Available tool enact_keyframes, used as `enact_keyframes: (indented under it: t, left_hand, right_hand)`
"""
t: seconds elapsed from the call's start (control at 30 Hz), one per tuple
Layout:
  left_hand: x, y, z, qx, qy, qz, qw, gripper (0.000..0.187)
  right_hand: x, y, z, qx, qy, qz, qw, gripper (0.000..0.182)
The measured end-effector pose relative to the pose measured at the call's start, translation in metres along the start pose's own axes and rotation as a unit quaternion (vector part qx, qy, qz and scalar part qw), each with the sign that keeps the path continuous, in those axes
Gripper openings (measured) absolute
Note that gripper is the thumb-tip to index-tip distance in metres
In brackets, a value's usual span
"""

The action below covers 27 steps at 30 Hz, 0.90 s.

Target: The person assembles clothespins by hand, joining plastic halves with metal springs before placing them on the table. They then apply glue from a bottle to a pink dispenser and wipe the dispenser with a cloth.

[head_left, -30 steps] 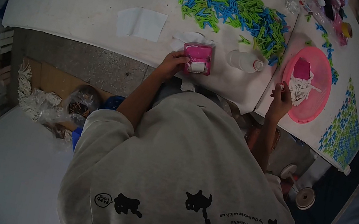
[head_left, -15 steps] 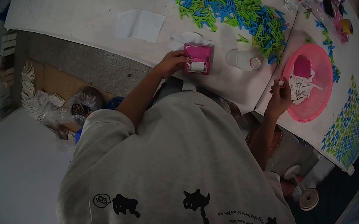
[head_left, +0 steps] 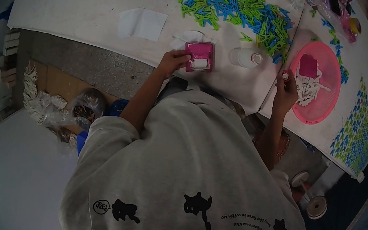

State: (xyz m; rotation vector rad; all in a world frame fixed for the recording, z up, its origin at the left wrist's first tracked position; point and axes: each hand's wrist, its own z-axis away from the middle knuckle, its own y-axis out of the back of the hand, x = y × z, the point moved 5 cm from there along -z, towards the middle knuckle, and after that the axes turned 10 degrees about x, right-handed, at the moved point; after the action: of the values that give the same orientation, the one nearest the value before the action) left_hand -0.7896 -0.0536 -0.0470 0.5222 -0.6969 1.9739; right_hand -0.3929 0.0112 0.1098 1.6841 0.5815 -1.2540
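My left hand (head_left: 171, 63) is closed on the left edge of a small square pink case (head_left: 207, 61) with a white block or roll in its lower part. My right hand (head_left: 287, 92) is raised at the left rim of a pink plastic basket (head_left: 325, 108). Its fingers pinch a small round red-and-white piece (head_left: 285, 76), too small to name surely. Between the hands, a whitish translucent bottle (head_left: 242, 57) with a pale round top is on the table. In the basket are white strips (head_left: 307, 90) and a magenta piece (head_left: 308, 66).
Green and blue plastic clips (head_left: 233, 5) are heaped along the back of the table. More clips (head_left: 356, 130) stand in rows at right. A folded white paper (head_left: 143, 23) lies left of the case. Plastic bags and tape (head_left: 355, 25) are at back right.
The view has shifted a little, so most things sit slightly further left and up. My left hand keeps its hold on the case, and my right hand keeps its pinch beside the basket.
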Motion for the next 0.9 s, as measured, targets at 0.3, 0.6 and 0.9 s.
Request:
enact_keyframes:
  t: [0.3,0.6,0.9]
  left_hand:
    - [0.032,0.010,0.041,0.081,-0.149,-0.250,0.953,0.048]
    - [0.094,-0.169,0.064,-0.112,-0.433,-0.392,0.804,0.086]
    - [0.070,-0.211,0.041,-0.169,-0.360,-0.395,0.828,0.083]
  right_hand:
    - [-0.060,-0.005,0.005,-0.112,0.127,0.053,0.984,0.039]
    - [-0.090,-0.035,0.005,-0.247,0.180,0.183,0.934,0.045]
    - [-0.111,-0.037,0.002,-0.246,0.223,0.160,0.930,0.050]
